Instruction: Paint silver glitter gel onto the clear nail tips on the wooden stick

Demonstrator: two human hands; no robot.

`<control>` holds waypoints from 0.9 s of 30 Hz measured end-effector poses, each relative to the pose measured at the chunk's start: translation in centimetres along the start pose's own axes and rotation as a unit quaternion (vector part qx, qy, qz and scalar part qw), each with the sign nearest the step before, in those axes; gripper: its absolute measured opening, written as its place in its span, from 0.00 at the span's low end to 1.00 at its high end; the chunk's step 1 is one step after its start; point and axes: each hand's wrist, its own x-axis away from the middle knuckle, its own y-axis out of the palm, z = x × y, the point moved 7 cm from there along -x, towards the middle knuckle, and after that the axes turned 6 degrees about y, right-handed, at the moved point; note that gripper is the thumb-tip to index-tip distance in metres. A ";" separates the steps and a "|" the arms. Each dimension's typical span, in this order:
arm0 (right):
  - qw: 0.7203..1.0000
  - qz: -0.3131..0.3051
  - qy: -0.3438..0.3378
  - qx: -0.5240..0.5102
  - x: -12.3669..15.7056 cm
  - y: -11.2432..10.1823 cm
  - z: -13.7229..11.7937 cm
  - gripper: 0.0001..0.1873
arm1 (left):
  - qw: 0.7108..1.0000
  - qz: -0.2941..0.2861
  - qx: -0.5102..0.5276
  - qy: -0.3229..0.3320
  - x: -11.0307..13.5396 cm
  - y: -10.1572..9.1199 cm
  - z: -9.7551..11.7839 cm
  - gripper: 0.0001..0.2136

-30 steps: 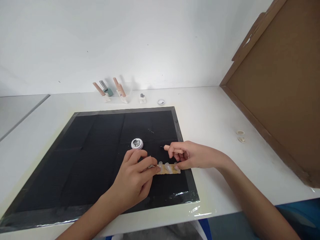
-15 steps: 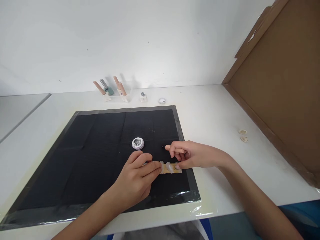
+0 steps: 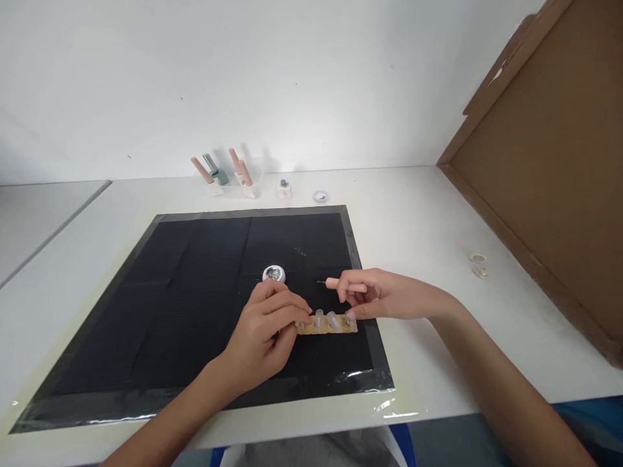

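A short yellowish strip [image 3: 348, 328] lies on the black mat [image 3: 204, 311] and carries several clear false nail tips [image 3: 320, 320]. My left hand [image 3: 270, 334] closes its fingers over the strip's left end, hiding that part. A nail polish brush with a peach cap [image 3: 332, 283] is held in the curled fingers of my right hand [image 3: 367, 295], its dark bristle end pointing left. The right thumb touches the strip's right end. Just beyond my left hand sits a small round white pot [image 3: 274, 274] with silvery content.
Behind the mat stand nail polish bottles [image 3: 246, 181] with peach caps, a small white bottle with a grey cap [image 3: 284, 189] and a round white lid [image 3: 320, 196]. Two small round pieces [image 3: 479, 266] lie at right, near a brown cardboard box [image 3: 540, 175].
My left hand has shifted left along the strip, uncovering more nail tips. The right hand keeps the brush and stays near the strip's right end. The view has moved slightly.
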 end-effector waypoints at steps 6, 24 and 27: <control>1.000 0.005 -0.007 0.001 0.3 -0.3 -0.3 0.06 | 0.998 -0.008 -0.062 0.018 1.0 -0.8 -0.6 0.15; 1.000 -0.001 -0.018 0.004 0.3 -0.2 0.1 0.06 | 0.993 -0.053 -0.082 0.068 2.0 0.5 -0.5 0.12; 1.000 0.001 -0.015 0.006 0.2 -0.3 0.1 0.05 | 0.993 -0.054 -0.083 0.068 2.0 0.6 -0.4 0.12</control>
